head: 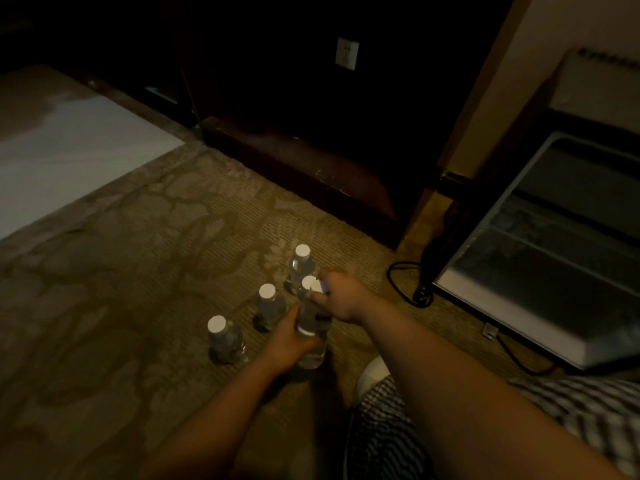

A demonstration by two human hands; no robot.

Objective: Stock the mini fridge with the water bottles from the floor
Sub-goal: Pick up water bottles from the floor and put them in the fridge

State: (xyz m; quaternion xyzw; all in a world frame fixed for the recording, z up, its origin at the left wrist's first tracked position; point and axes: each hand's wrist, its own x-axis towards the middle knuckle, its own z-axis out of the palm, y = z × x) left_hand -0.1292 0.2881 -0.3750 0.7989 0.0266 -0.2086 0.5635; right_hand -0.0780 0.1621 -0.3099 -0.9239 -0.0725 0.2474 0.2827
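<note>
Your left hand [286, 338] grips a water bottle [312, 346] round its body, ready to lift it off the carpet [138, 271]. Your right hand [341, 297] pinches a white cap [308, 282] just beyond, perhaps the same bottle's. Three more bottles [268, 303] stand left and farther, within reach; the mini fridge [519, 327] sits to the right.

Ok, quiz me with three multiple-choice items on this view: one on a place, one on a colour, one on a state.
1. From the water bottles, the mini fridge lies: A to the left, B to the right, C out of view.
2. The bottle caps are: A white, B blue, C red.
3. The left hand: A lies flat on the floor, B is hidden, C grips a bottle.
Key: B, the fridge fills the right edge; A, every visible cap is white; C, the hand wraps the bottle's body.
</note>
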